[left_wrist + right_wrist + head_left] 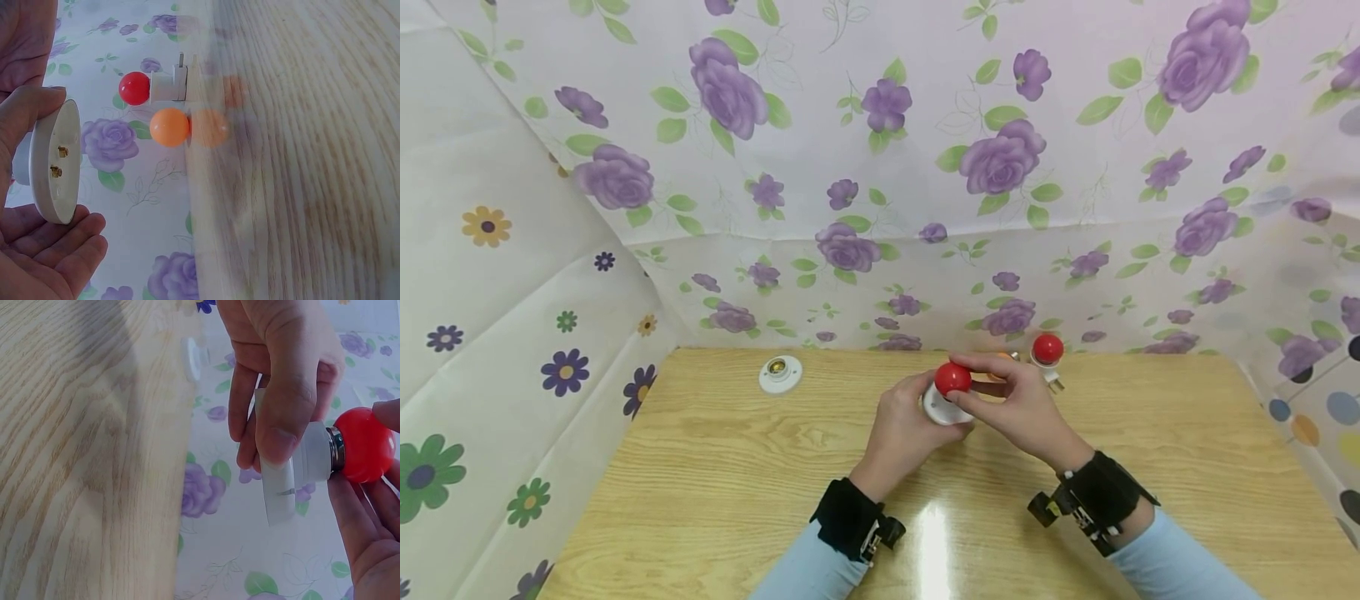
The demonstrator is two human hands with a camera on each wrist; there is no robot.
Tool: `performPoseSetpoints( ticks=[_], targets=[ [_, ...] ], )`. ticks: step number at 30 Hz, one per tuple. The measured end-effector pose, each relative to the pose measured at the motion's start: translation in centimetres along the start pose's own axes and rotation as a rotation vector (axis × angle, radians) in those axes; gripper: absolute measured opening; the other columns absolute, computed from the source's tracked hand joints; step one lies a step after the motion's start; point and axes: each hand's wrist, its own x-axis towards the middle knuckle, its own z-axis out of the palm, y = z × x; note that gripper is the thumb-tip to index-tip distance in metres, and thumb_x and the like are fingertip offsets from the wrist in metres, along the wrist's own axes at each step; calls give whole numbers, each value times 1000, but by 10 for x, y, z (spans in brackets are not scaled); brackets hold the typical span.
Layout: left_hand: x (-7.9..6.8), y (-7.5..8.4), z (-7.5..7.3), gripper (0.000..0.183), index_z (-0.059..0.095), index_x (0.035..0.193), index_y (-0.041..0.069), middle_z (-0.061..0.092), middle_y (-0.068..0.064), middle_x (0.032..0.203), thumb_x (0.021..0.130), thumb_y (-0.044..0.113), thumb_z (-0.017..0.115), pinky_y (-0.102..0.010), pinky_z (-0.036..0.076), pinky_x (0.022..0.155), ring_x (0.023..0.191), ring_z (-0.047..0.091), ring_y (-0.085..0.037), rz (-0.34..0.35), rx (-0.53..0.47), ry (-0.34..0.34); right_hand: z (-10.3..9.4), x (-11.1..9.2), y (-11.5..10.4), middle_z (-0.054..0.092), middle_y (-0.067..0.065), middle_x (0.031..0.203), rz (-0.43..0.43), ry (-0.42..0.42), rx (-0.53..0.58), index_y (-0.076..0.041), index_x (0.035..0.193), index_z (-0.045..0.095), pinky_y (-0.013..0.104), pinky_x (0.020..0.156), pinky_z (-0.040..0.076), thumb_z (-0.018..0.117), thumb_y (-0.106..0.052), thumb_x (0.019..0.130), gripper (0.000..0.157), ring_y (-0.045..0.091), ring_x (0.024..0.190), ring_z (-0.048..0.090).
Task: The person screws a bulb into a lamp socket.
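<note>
My left hand [906,423] grips a round white lamp holder [937,407] by its base, thumb on one side and fingers on the other. Two brass screws show on the underside of that base in the left wrist view. With fingers and thumb, my right hand [1017,408] pinches a red light bulb [952,378] at the holder's mouth. In the right wrist view the bulb's metal screw collar [336,450] shows between the red globe and the white socket [312,452]. Both hands are raised over the wooden table.
A second white lamp holder [780,374] lies at the table's back left, brass showing inside. At the back right another red bulb [1047,348] sits in a white plug-in socket [169,86] with prongs. An orange bulb [170,127] lies beside it. Floral cloth [850,167] hangs behind the table [737,500].
</note>
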Motion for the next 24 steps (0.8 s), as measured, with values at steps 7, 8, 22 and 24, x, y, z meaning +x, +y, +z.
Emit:
performPoseSetpoints(
  ticks=[7, 8, 22, 24],
  targets=[
    [-1, 0, 0, 62, 57, 121, 28, 57, 16, 107, 67, 51, 78, -24, 46, 75, 94, 54, -3, -8, 6, -3, 2, -1, 1, 59, 0, 117, 1, 50, -3, -14, 118, 63, 39, 81, 48, 75, -13, 77, 42, 20, 106, 55],
    [-1, 1, 0, 62, 57, 121, 28, 57, 16, 107, 67, 50, 78, -24, 46, 75, 94, 53, -3, -9, 5, -3, 3, -1, 1, 59, 0, 117, -1, 57, -7, -14, 117, 63, 39, 81, 48, 75, -13, 77, 42, 20, 106, 55],
    [-1, 1, 1, 60, 57, 119, 30, 56, 18, 107, 67, 51, 77, -24, 45, 78, 95, 53, -1, -18, -2, -3, -2, 0, -9, 54, -2, 127, -6, 9, -42, -18, 127, 56, 41, 88, 44, 73, -14, 80, 51, 21, 117, 48],
    [-1, 1, 1, 60, 57, 119, 30, 56, 18, 107, 67, 51, 77, -24, 45, 78, 95, 53, -1, -19, -2, -5, -2, 1, -17, 53, -1, 129, -10, -14, -42, -14, 129, 54, 43, 89, 43, 71, -11, 81, 50, 22, 118, 47]
  ],
)
